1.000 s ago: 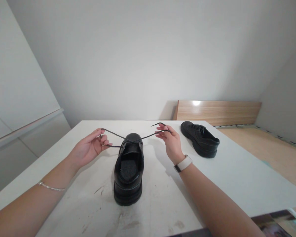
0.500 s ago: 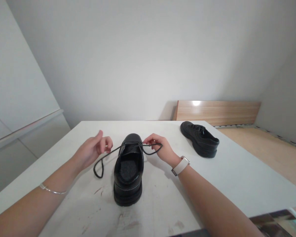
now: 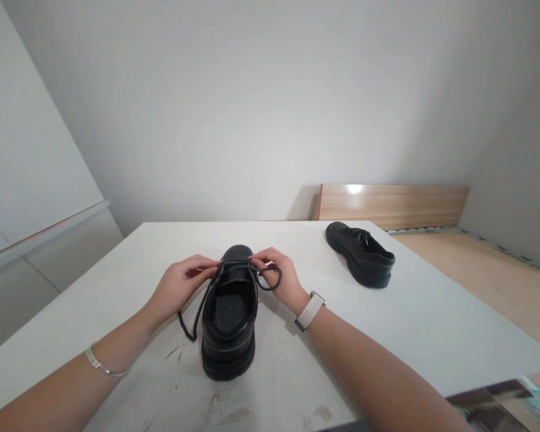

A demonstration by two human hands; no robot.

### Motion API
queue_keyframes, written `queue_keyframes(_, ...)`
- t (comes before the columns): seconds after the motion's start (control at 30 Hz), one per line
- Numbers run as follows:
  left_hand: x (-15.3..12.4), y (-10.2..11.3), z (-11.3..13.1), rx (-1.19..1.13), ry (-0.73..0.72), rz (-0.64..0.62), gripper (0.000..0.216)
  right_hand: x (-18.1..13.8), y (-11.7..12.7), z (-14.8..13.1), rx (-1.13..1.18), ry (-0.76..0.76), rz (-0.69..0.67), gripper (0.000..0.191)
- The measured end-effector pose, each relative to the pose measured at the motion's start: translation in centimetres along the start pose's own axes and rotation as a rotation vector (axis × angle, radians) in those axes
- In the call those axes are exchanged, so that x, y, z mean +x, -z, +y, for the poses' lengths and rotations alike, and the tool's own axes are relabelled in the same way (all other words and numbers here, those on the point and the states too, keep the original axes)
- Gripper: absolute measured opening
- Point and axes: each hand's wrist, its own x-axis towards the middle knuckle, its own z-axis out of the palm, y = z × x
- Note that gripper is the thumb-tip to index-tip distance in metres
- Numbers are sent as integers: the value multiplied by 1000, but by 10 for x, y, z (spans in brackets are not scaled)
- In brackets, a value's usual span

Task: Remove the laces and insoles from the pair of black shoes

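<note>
Head view: both forearms reach forward over the white table (image 3: 432, 324) and meet at the black shoe (image 3: 229, 318), which stands heel toward the person, directly between the two hands. The left hand (image 3: 180, 287) comes in from the left with its wrist low and its fingers curled inward, fingertips pinched on the black lace (image 3: 197, 315) at the shoe's throat. From that pinch a length of lace hangs down the left side of the shoe and bends in a loop on the table, just below the left hand. A thin bracelet (image 3: 101, 365) circles the left wrist. The right hand (image 3: 281, 276) comes in from the right, palm turned inward, thumb and forefinger closed on the lace just above the tongue; a small loop of lace curves out under its fingers. A pale watch band (image 3: 309, 311) sits on the right wrist. The fingertips of the two hands are close together over the shoe's opening, nearly touching.

A second black shoe (image 3: 360, 254) lies on the table, well apart, beyond and to the right of the right hand. A wooden board (image 3: 391, 206) leans on the wall behind it.

Half a second ago the left hand was open and raised, off to the left of the shoe, with the lace trailing loose; now it has closed in on the throat. The right hand has drawn nearer too, and its loop is smaller.
</note>
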Motion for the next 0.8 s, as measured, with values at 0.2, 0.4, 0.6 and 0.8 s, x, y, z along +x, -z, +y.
queue_keyframes(0.2,0,-5,3,19,-6,41,46,-1,-12,-18,-59,128,93,13)
queue_keyframes(0.4,0,-8,11,91,-129,137,31,-2,-15,-29,-93,128,62,12)
queue_keyframes(0.6,0,9,19,66,-184,34,29,1,0,-36,-269,244,122,9)
queue_keyframes(0.8,9,35,-2,404,-62,-259,33,12,24,-13,11,-17,363,10)
